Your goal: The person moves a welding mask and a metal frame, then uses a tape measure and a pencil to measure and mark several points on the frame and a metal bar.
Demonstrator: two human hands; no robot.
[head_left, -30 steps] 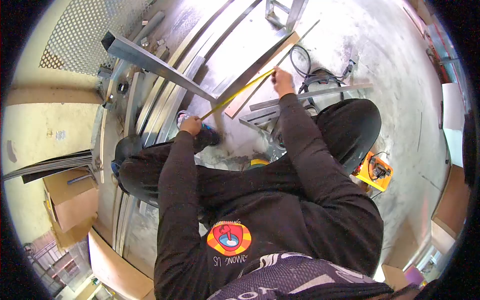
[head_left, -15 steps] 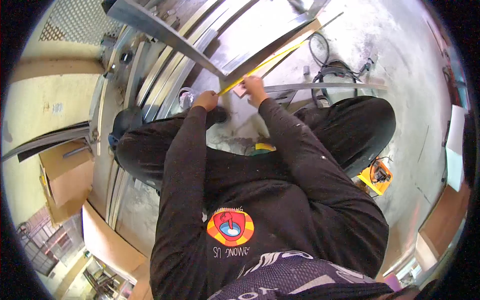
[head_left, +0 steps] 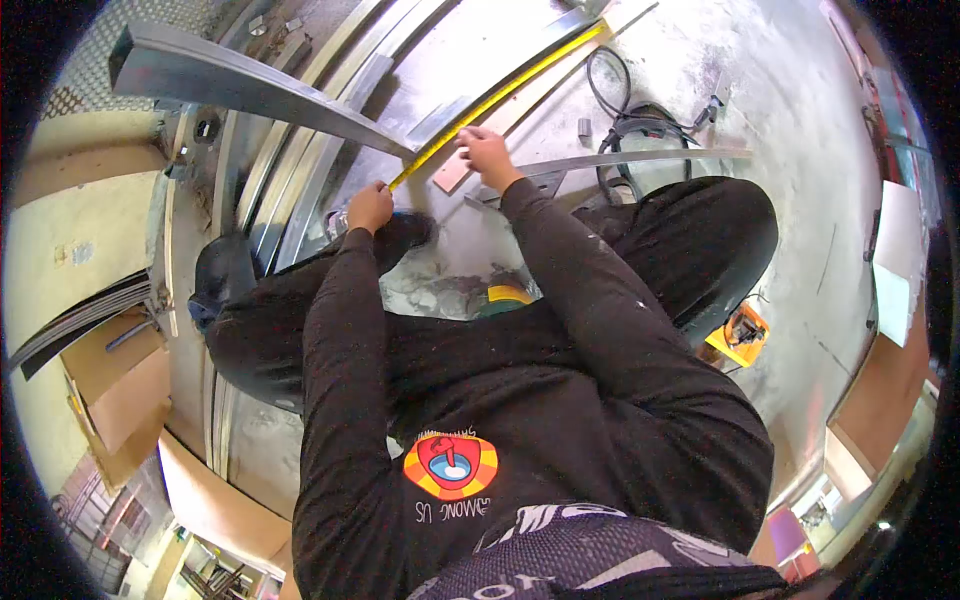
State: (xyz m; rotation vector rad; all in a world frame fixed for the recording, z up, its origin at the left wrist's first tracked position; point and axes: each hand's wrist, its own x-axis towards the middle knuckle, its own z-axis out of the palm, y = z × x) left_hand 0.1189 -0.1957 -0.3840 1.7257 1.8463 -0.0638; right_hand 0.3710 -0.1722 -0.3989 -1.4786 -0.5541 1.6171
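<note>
In left hand (head_left: 370,207), one yellow tape (head_left: 510,93)

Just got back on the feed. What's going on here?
A seated person has a yellow measuring tape stretched out beside a wooden strip. The left hand grips the tape's near end; the right hand is farther along, at or just beside the tape, though contact isn't clear. A square metal tube slants in from the upper left, ending near the tape.
</note>
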